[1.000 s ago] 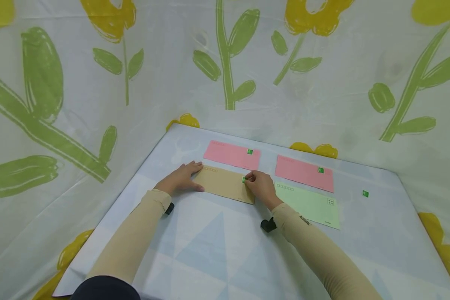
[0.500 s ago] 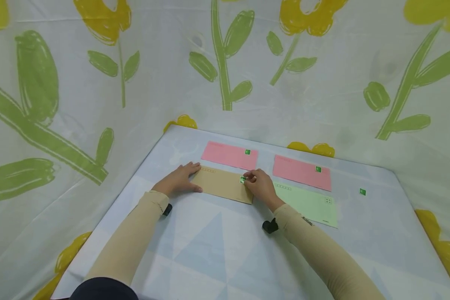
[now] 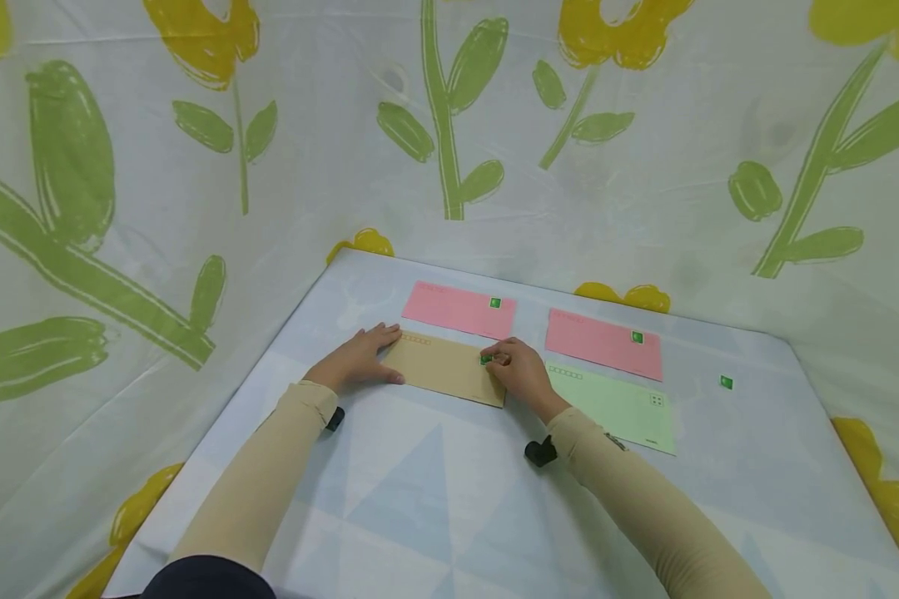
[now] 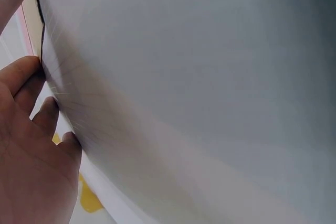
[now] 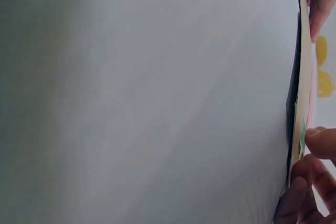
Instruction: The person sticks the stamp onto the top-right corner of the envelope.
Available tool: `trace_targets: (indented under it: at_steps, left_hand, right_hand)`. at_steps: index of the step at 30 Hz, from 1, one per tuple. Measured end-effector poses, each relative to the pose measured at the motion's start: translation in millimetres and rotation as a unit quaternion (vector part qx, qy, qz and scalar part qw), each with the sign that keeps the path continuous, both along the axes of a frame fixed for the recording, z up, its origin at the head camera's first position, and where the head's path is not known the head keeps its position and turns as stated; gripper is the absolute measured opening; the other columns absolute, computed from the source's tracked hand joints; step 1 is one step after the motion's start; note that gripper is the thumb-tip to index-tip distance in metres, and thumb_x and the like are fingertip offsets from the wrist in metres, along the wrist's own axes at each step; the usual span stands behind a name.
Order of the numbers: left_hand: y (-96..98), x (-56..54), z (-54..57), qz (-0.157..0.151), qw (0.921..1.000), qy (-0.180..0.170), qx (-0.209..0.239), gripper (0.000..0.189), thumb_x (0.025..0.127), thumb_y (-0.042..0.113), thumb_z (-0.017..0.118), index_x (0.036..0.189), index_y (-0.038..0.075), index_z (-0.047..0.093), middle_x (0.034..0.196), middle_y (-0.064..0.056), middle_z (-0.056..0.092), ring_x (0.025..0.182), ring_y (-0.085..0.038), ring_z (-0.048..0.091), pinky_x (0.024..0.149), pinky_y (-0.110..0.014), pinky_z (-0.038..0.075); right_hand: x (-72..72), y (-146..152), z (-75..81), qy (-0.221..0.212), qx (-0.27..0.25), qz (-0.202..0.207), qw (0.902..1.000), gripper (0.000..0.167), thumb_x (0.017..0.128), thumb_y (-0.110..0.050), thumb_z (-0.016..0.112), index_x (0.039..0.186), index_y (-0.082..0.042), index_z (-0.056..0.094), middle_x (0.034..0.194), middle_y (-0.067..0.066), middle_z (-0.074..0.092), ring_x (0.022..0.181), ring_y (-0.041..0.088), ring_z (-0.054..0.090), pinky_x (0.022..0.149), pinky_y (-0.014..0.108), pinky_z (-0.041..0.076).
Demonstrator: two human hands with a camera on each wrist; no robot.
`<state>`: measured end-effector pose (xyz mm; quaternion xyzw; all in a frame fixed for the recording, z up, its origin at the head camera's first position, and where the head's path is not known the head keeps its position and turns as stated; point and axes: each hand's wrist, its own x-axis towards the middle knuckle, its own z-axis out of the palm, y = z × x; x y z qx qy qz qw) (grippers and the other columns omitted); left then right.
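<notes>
A tan envelope (image 3: 442, 366) lies flat on the table. My left hand (image 3: 355, 359) rests at its left end, fingers spread and thumb along the near edge. My right hand (image 3: 523, 376) is at its right end, fingers curled and tips at a small green stamp (image 3: 485, 359). The stamp sits by the upper right corner, partly hidden by the fingers. In the right wrist view, the green stamp (image 5: 303, 137) shows edge-on against the envelope, touched by a fingertip. The left wrist view shows the left hand (image 4: 37, 140) at the table surface.
Two pink envelopes (image 3: 449, 308), each bearing a green stamp, lie behind. A light green envelope (image 3: 614, 408) lies on the right, with a small printed square in its corner. A loose green stamp (image 3: 727, 382) is farther right. Flower-patterned cloth (image 3: 307, 150) hangs behind the table.
The right fingertips have shifted slightly over the stamp on the tan envelope, now covering more of it than half a second ago. The left hand has stayed in place.
</notes>
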<state>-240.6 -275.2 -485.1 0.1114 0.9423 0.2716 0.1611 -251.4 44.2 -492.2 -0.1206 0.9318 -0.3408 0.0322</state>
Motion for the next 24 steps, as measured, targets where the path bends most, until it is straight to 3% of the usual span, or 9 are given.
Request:
trace_targets:
  at_steps: [10,24]
  left_hand:
    - [1.0,-0.9,-0.9,0.005,1.0000,-0.001,0.002,0.105,0.080,0.045,0.085,0.162,0.012,0.028,0.169,-0.008,0.019,0.156,-0.034,0.005,0.126,-0.055,0.007]
    - [3.4,-1.2,-0.4,0.008,0.9999,-0.005,-0.007,0.105,0.081,0.045,0.085,0.162,0.012,0.028,0.169,-0.005,0.020,0.157,-0.029,0.005,0.127,-0.051,0.005]
  right_hand:
    - [-1.7,-1.7,-2.4,0.025,0.041,0.024,0.9985,0.017,0.095,-0.012,0.069,0.108,-0.013,0.080,0.113,0.002,0.067,0.100,0.021,0.062,0.085,0.036,0.056]
    - [-1.4,0.0,-3.3,0.042,0.053,0.036,0.9971,0.018,0.096,-0.016,0.071,0.110,-0.010,0.079,0.114,0.004,0.067,0.102,0.023,0.065,0.089,0.040,0.057]
